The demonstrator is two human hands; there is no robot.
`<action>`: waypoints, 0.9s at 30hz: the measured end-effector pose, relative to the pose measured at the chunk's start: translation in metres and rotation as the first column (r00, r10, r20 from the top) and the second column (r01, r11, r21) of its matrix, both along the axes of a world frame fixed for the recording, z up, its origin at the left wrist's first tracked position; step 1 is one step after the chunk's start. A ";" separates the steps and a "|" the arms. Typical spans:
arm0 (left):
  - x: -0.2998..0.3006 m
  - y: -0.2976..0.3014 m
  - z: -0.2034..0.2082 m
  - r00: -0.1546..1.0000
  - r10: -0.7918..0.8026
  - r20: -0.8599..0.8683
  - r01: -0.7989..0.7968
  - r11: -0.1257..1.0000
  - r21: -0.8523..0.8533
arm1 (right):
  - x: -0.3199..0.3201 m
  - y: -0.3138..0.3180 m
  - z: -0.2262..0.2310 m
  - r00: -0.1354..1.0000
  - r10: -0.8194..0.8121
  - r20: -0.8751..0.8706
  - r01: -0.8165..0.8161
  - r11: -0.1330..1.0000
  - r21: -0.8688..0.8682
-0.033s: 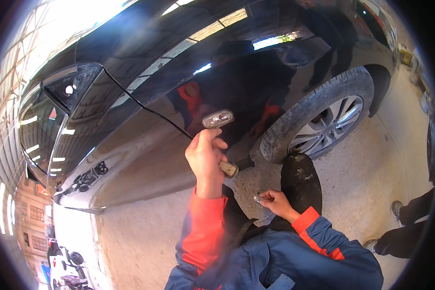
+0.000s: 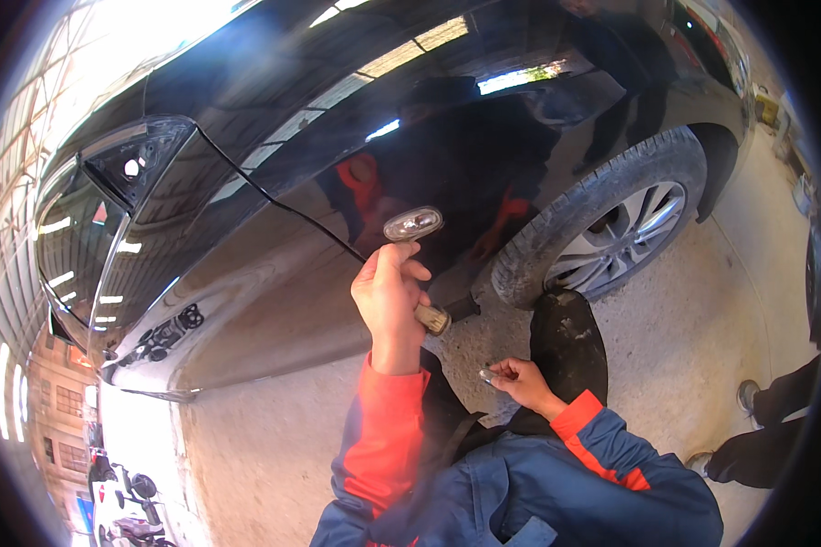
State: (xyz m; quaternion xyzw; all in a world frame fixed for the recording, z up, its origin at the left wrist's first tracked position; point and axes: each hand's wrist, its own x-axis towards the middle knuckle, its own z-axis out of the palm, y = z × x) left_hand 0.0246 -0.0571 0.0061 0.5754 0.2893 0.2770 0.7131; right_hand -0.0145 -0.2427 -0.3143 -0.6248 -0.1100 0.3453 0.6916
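left hand [image 2: 390,294]: gripping a wooden-handled tool [image 2: 433,318], thumb reaching up to the lamp
small oval clear side lamp [image 2: 412,223]: sitting on the glossy black car fender [image 2: 274,246], just above the left hand, long axis level
right hand [image 2: 518,376]: loosely curling around a small silvery part [image 2: 488,375], hanging lower and farther off

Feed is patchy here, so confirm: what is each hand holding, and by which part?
Left hand grips a tool by its pale wooden handle, its working end hidden. Right hand pinches a small metal piece at its fingertips; which part cannot be told.

Car wheel [image 2: 611,239]; concrete floor [image 2: 274,438]
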 end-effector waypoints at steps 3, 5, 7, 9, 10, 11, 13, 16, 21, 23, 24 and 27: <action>-0.001 0.002 -0.001 1.000 -0.017 0.014 0.018 1.000 -0.021 | 0.000 0.000 0.004 1.000 0.004 0.021 -0.004 1.000 -0.020; -0.002 0.004 -0.002 0.999 -0.030 0.034 0.031 0.999 -0.044 | 0.000 -0.001 0.008 0.999 0.004 0.043 -0.003 1.000 -0.010; -0.003 0.003 -0.004 0.998 -0.046 0.051 0.049 0.997 -0.059 | 0.000 -0.002 0.011 0.999 0.006 0.041 -0.005 1.000 -0.005; -0.004 0.002 -0.006 0.996 -0.042 0.076 0.046 0.998 -0.049 | 0.000 -0.002 0.013 1.000 0.016 0.023 -0.017 1.000 0.025; -0.003 0.001 -0.008 0.995 -0.031 0.093 0.034 0.999 -0.032 | 0.001 -0.002 0.013 0.999 0.022 0.039 -0.021 1.000 -0.018; -0.003 0.001 -0.009 0.995 -0.024 0.102 0.026 0.999 -0.022 | 0.001 -0.002 0.012 0.999 0.032 0.036 -0.031 0.999 -0.037; -0.003 0.001 -0.010 0.992 -0.012 0.127 0.015 1.000 -0.016 | 0.001 -0.002 0.011 0.999 0.036 0.029 -0.034 0.998 -0.048; -0.005 0.000 -0.010 0.993 -0.001 0.114 0.003 1.000 -0.016 | 0.001 -0.002 0.008 1.000 0.025 0.018 -0.025 0.999 -0.027; -0.012 -0.005 -0.002 0.999 -0.039 0.002 0.039 0.999 0.013 | 0.001 -0.002 0.006 0.999 0.037 0.010 -0.037 0.999 -0.014; -0.013 -0.005 0.003 0.998 -0.044 -0.040 0.046 0.998 0.035 | 0.002 -0.002 0.005 0.998 0.053 0.022 -0.052 0.998 -0.045; -0.012 -0.004 0.005 0.997 -0.049 -0.058 0.051 0.998 0.046 | 0.002 -0.002 0.005 0.998 0.060 0.001 -0.060 0.996 -0.060; -0.010 -0.001 0.007 0.995 -0.046 -0.090 0.051 0.997 0.059 | 0.001 -0.001 0.004 0.998 0.060 -0.017 -0.060 0.998 -0.014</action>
